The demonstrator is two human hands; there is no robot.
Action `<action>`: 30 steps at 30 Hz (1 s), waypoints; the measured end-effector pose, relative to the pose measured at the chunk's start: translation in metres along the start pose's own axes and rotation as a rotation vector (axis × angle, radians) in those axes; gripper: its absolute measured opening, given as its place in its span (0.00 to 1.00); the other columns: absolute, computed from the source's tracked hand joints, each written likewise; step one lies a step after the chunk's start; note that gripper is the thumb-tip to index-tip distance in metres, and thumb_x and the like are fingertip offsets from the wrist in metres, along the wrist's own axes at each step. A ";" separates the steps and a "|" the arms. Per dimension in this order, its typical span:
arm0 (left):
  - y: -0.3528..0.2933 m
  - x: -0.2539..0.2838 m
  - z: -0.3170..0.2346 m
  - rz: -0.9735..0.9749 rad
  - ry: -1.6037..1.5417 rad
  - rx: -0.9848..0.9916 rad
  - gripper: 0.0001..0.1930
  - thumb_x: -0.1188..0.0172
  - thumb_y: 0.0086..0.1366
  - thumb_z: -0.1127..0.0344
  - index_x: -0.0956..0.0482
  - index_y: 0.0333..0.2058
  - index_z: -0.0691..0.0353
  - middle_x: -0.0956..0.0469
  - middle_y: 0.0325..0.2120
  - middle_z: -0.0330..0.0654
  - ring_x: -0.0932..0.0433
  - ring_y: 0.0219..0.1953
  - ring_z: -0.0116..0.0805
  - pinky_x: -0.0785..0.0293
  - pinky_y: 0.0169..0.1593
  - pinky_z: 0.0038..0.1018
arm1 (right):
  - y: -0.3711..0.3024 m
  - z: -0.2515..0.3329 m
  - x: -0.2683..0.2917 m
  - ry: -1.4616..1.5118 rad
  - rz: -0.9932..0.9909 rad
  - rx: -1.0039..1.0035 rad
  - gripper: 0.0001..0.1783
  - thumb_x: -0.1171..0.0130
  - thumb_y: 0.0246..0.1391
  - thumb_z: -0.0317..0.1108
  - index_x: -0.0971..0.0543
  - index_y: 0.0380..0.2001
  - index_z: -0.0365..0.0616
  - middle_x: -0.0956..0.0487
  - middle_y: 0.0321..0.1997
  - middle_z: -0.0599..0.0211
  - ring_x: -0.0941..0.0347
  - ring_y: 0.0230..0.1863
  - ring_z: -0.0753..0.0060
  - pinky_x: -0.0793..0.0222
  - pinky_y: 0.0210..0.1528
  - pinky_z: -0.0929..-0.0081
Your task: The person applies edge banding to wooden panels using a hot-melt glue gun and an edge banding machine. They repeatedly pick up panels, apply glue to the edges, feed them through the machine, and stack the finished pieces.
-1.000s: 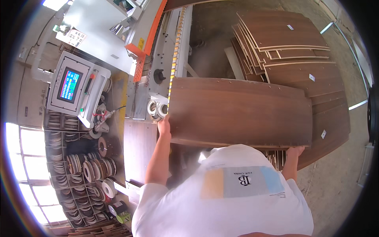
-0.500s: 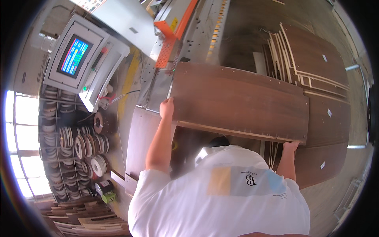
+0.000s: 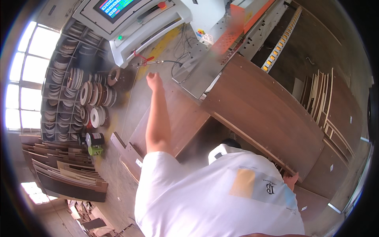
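A long brown board (image 3: 260, 110) lies slantwise with one end at the machine's metal bed. At its near right corner my right hand (image 3: 291, 181) is closed on the board's edge. My left arm stretches forward, away from the board. The left hand (image 3: 154, 81) is up in the air with curled fingers, and I see nothing in them. It is nearest to a red-handled tool on a hose (image 3: 146, 60) hanging under the control console (image 3: 154, 33). Beneath my left forearm lies another brown panel (image 3: 173, 118).
An orange machine guard (image 3: 252, 19) stands beyond the board's far end. Stacked brown panels (image 3: 339, 102) are at the right. Racks of edge-band rolls (image 3: 90, 93) and leaning board offcuts (image 3: 71, 173) fill the left side. A notched brown board (image 3: 126, 154) lies near the left arm.
My left hand has let go of the board's left end and swung out toward the console. My right hand stays on the near right corner. The view has turned left.
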State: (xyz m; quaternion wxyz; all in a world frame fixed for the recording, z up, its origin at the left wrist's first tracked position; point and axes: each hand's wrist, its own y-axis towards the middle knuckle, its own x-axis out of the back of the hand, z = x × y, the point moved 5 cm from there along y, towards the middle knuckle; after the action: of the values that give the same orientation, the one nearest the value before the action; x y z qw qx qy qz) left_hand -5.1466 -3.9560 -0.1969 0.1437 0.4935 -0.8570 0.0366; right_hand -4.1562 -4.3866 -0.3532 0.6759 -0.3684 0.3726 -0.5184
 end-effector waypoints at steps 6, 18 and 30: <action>0.086 -0.010 0.000 0.089 -0.136 0.285 0.10 0.35 0.62 0.69 0.23 0.42 0.58 0.24 0.34 0.34 0.25 0.35 0.26 0.27 0.40 0.32 | -0.023 -0.006 -0.005 -0.291 -0.078 -0.086 0.44 0.45 0.59 0.66 0.35 0.69 0.49 0.32 0.69 0.62 0.33 0.66 0.61 0.32 0.61 0.61; 0.102 0.072 -0.020 0.228 -0.386 -0.058 0.08 0.30 0.66 0.65 0.19 0.39 0.57 0.18 0.35 0.35 0.18 0.38 0.30 0.25 0.40 0.28 | -0.028 0.006 0.000 -0.432 0.019 -0.220 0.47 0.39 0.55 0.68 0.34 0.67 0.47 0.32 0.69 0.65 0.33 0.64 0.66 0.35 0.63 0.58; -0.041 0.065 -0.190 0.638 0.720 -0.690 0.20 0.44 0.74 0.51 0.29 0.54 0.61 0.15 0.40 0.49 0.16 0.39 0.43 0.23 0.40 0.36 | -0.008 -0.005 -0.007 -0.496 0.036 -0.168 0.46 0.39 0.56 0.65 0.36 0.69 0.49 0.34 0.70 0.66 0.40 0.71 0.67 0.40 0.67 0.58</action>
State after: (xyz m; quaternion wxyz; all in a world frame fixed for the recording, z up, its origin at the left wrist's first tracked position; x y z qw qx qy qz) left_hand -5.1020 -3.9926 -0.0005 0.5595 0.0926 -0.8228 -0.0377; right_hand -4.1656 -4.3819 -0.3473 0.7226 -0.5325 0.2437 -0.3674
